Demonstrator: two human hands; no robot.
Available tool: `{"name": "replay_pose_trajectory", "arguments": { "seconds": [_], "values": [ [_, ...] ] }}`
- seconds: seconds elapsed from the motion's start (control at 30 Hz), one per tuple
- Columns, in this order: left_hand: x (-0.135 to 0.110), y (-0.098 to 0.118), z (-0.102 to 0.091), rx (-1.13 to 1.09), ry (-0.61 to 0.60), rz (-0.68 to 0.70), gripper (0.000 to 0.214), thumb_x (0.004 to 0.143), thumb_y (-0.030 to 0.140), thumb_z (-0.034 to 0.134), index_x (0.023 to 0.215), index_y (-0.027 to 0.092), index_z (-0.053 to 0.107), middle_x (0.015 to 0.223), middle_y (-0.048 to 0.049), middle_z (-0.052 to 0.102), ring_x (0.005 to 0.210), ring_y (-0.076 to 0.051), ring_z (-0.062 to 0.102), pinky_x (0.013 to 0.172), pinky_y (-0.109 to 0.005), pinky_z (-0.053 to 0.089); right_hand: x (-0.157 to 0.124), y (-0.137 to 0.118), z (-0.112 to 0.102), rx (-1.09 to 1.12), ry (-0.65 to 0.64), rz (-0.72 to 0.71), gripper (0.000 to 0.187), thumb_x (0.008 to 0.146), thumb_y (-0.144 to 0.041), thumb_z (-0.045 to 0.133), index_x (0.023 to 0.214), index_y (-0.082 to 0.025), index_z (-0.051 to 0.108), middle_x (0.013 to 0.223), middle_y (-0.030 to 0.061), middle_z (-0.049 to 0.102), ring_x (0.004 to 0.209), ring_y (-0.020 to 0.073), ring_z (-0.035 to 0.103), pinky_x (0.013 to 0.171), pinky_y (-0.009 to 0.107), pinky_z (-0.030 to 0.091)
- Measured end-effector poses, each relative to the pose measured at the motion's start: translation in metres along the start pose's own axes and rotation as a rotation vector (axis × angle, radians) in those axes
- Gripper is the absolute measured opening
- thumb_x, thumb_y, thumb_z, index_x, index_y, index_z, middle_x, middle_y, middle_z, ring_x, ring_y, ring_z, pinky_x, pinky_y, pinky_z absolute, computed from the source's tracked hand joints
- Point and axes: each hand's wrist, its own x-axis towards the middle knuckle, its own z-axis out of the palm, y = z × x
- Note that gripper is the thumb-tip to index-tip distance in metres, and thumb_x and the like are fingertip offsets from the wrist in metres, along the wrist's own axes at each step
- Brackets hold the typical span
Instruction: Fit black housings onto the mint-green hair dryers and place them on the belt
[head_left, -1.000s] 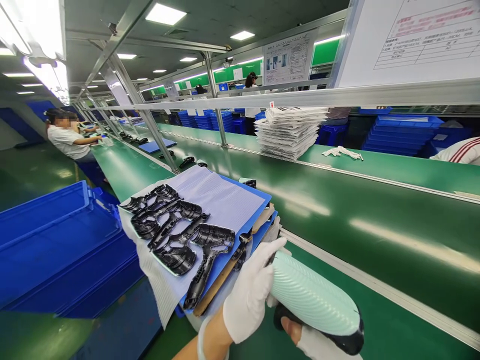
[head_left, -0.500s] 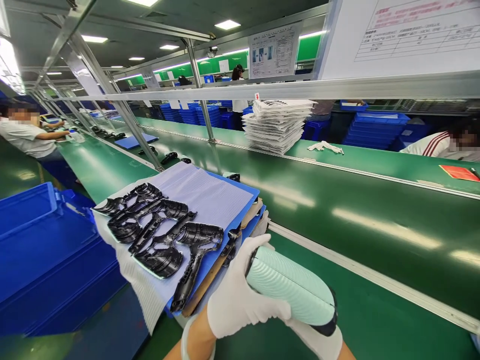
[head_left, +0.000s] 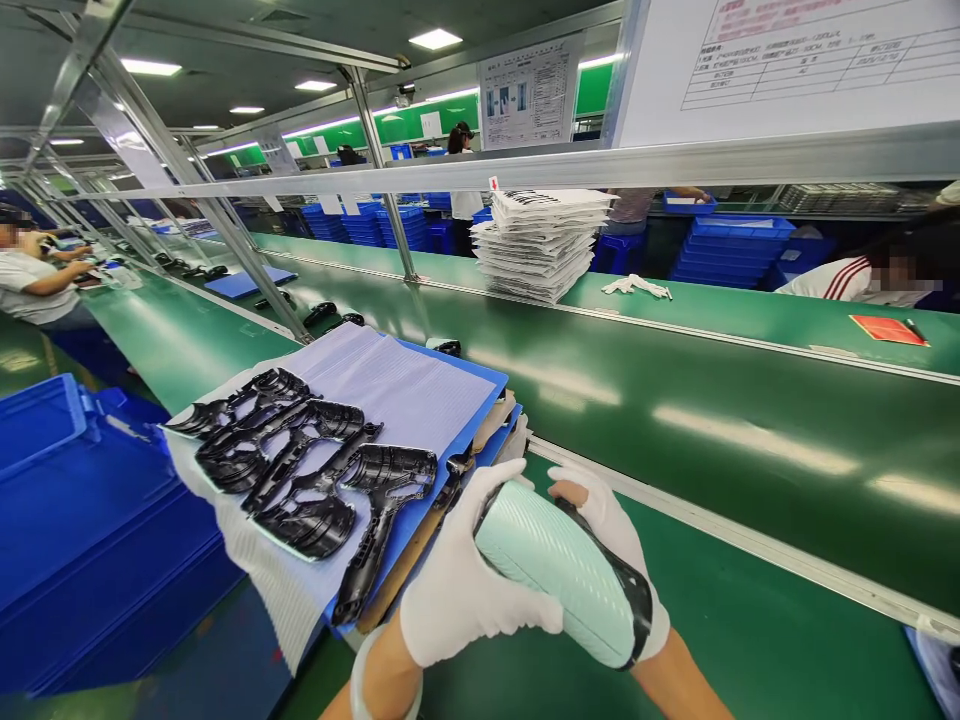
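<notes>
Both my hands wear white gloves and hold a mint-green ribbed shell [head_left: 555,570] with a black rim, low in the middle of the view. My left hand [head_left: 457,590] wraps round its near end. My right hand [head_left: 611,535] grips its far side, fingers curled over the black edge. Just left of it, several black moulded handle-shaped housings [head_left: 300,465] lie on a pale foam sheet [head_left: 412,390] on top of stacked blue boards [head_left: 491,375].
A green conveyor belt [head_left: 712,400] runs past on the right, with a stack of white sheets [head_left: 544,245] and a pair of gloves [head_left: 637,287] beyond. Blue crates [head_left: 82,500] stand at the left. Other workers sit far left and far right.
The shell has been turned and drawn left; my right hand came up from beneath it to grip its far side. The view has shifted a little to the right.
</notes>
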Motion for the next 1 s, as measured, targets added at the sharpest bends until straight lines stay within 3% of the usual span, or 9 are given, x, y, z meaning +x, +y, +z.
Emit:
{"name": "replay_pose_trajectory", "arguments": {
  "seconds": [0.13,0.23,0.37,0.53,0.6,0.7,0.8,0.9,1.0],
  "values": [
    [0.000,0.002,-0.001,0.088,0.010,0.067,0.108,0.043,0.038,0.098,0.138,0.031,0.048,0.130,-0.0050,0.055,0.114,-0.030,0.058,0.099,-0.038,0.049,0.012,0.006,-0.002,-0.284,0.156,-0.252,0.022,0.094,-0.028,0.043,0.089,-0.024,0.064,0.104,0.0080,0.072,0.106,0.0244,0.067,0.094,0.045,0.053],
    [0.001,0.004,-0.001,0.123,0.007,0.076,0.109,0.042,0.039,0.098,0.138,0.030,0.048,0.132,-0.0064,0.055,0.116,-0.032,0.057,0.103,-0.042,0.046,0.012,0.006,-0.003,-0.378,0.297,-0.323,0.021,0.096,-0.027,0.044,0.104,-0.021,0.063,0.107,0.0107,0.071,0.113,0.0255,0.064,0.105,0.051,0.046],
    [0.001,0.007,0.000,0.167,0.008,0.059,0.111,0.039,0.040,0.098,0.138,0.026,0.049,0.136,-0.0098,0.053,0.118,-0.036,0.055,0.108,-0.048,0.042,0.014,0.002,-0.012,-0.505,0.312,-0.372,0.025,0.096,-0.029,0.048,0.115,-0.017,0.061,0.110,0.0138,0.069,0.116,0.0308,0.061,0.106,0.057,0.043],
    [0.000,0.013,0.000,0.214,0.035,0.041,0.109,0.039,0.040,0.098,0.136,0.028,0.052,0.132,-0.0079,0.056,0.119,-0.037,0.056,0.111,-0.051,0.041,0.022,-0.016,-0.027,-0.631,0.443,-0.476,0.015,0.092,-0.029,0.054,0.103,-0.022,0.062,0.101,0.0119,0.070,0.101,0.0291,0.064,0.099,0.056,0.046],
    [-0.001,0.015,0.000,0.213,0.035,0.021,0.110,0.038,0.040,0.098,0.137,0.028,0.051,0.130,-0.0074,0.057,0.118,-0.036,0.057,0.109,-0.049,0.043,0.024,-0.023,-0.031,-0.683,0.469,-0.609,0.011,0.087,-0.019,0.060,0.096,-0.027,0.060,0.099,0.0075,0.069,0.102,0.0265,0.063,0.099,0.056,0.045],
    [0.000,0.016,0.000,0.219,0.024,0.017,0.109,0.040,0.041,0.098,0.137,0.026,0.051,0.131,-0.0077,0.056,0.119,-0.036,0.055,0.110,-0.048,0.042,0.024,-0.031,-0.039,-0.771,0.461,-0.856,0.030,0.076,-0.006,0.069,0.091,-0.027,0.056,0.104,0.0069,0.067,0.117,0.0280,0.056,0.100,0.062,0.041],
    [0.000,0.015,-0.001,0.193,0.012,0.109,0.082,0.066,0.051,0.085,0.137,0.027,0.052,0.133,-0.0074,0.055,0.124,-0.033,0.052,0.110,-0.044,0.039,0.024,-0.035,-0.046,-0.837,0.454,-0.982,0.039,0.067,-0.002,0.075,0.090,-0.027,0.057,0.104,0.0092,0.066,0.121,0.0296,0.051,0.098,0.068,0.037],
    [0.001,0.013,-0.001,0.145,0.007,0.205,0.043,0.099,0.048,0.047,0.136,0.028,0.052,0.131,-0.0063,0.056,0.123,-0.025,0.053,0.110,-0.038,0.038,0.026,-0.038,-0.050,-0.857,0.475,-1.078,0.036,0.062,-0.001,0.075,0.081,-0.029,0.061,0.096,0.0035,0.067,0.112,0.0252,0.052,0.105,0.069,0.028],
    [0.001,0.009,-0.001,0.126,0.002,0.220,0.042,0.103,0.046,0.033,0.136,0.028,0.053,0.132,-0.0062,0.057,0.124,-0.024,0.052,0.111,-0.038,0.036,0.028,-0.030,-0.050,-0.862,0.501,-1.170,0.028,0.062,-0.008,0.074,0.076,-0.032,0.066,0.086,-0.0012,0.070,0.102,0.0217,0.055,0.110,0.065,0.022]
  ]
}}
